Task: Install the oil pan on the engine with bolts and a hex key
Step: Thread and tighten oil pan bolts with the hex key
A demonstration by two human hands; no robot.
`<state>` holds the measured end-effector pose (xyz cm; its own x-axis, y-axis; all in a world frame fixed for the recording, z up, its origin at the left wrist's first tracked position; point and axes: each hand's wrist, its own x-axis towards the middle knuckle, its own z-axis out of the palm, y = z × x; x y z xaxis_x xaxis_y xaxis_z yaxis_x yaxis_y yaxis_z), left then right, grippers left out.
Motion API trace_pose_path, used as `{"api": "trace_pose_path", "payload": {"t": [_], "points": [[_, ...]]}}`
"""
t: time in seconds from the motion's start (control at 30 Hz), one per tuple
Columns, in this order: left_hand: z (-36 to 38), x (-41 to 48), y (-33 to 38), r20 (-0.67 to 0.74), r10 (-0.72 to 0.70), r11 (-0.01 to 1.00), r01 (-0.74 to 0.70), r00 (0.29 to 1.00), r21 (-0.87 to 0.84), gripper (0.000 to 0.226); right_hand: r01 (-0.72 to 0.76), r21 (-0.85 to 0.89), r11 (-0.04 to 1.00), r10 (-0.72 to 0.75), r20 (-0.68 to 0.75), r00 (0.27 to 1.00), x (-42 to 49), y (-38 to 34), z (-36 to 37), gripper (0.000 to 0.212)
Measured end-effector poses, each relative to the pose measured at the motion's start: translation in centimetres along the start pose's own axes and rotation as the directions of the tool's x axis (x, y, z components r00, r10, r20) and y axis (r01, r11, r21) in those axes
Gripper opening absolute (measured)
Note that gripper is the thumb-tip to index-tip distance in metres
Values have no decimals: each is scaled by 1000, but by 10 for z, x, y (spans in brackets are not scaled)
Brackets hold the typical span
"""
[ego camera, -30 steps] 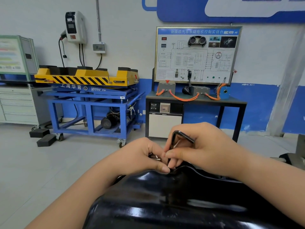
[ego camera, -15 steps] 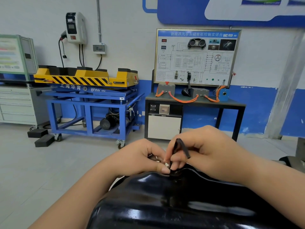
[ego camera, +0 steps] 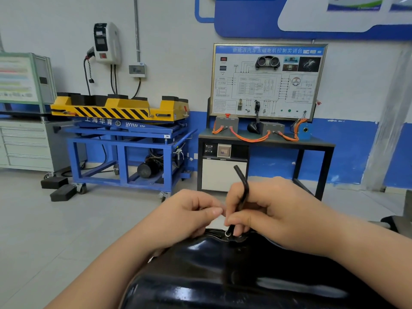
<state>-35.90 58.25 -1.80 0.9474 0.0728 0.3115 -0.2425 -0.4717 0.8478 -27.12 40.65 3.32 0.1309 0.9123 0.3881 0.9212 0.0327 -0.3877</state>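
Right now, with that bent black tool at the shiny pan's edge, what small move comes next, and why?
Probably a turn of the hex key by the right hand: its lower tip sits at a bolt on the far rim of the oil pan, so tightening seems next. The left hand is beside it.

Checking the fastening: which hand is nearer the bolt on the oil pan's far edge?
Right. The right hand grips the hex key, fingertips at the bolt; the left hand sits up and left of it.
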Motion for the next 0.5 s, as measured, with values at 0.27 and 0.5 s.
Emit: {"api": "trace_pose_path", "payload": {"t": [0.27,0.5], "points": [[-4,11,3,177,14,978,-50,984,202,32,-32,17,999,32,15,999,0,-3,0,10],[0,13,1,177,25,971,-66,984,229,18,-78,21,997,77,53,996,-1,-1,0,12]]}}
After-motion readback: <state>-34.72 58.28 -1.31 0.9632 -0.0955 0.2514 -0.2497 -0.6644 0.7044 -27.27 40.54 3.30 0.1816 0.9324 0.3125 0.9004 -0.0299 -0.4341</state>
